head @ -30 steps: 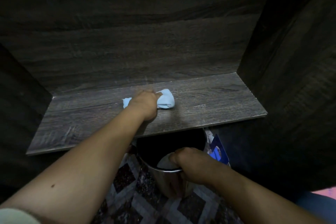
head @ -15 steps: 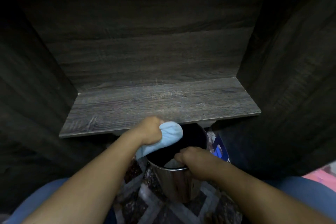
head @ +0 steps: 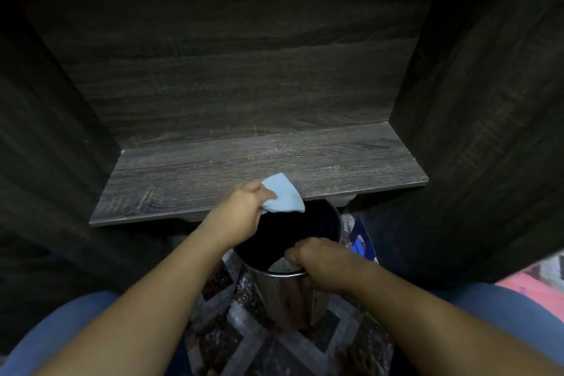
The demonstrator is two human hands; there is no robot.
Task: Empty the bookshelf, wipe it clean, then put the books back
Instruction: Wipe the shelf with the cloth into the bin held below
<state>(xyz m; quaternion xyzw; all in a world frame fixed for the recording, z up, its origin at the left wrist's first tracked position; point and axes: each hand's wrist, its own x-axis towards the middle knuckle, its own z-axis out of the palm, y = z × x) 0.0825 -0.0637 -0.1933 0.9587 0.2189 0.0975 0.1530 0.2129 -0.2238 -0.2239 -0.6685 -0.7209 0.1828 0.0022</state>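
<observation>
The dark wooden bookshelf (head: pixel 213 174) stands in front of me with its shelf board bare. My left hand (head: pixel 241 210) grips a bunched light blue cloth (head: pixel 282 195) just past the board's front edge, above the open mouth of a shiny metal bin (head: pixel 287 293). My right hand (head: pixel 320 261) grips the near rim of that bin, fingers curled over the edge. The bin's inside is dark, with a pale patch near my right hand. No books are in view.
The shelf's dark side panels (head: pixel 488 101) rise left and right. A blue package (head: pixel 361 243) leans on the floor right of the bin. A patterned floor (head: pixel 244 345) lies below, my knees in blue trousers (head: pixel 503 308) at both sides.
My left hand pulled the cloth off the shelf board toward me and now holds it over the bin, slightly higher than half a second ago. My right hand stayed on the bin's rim.
</observation>
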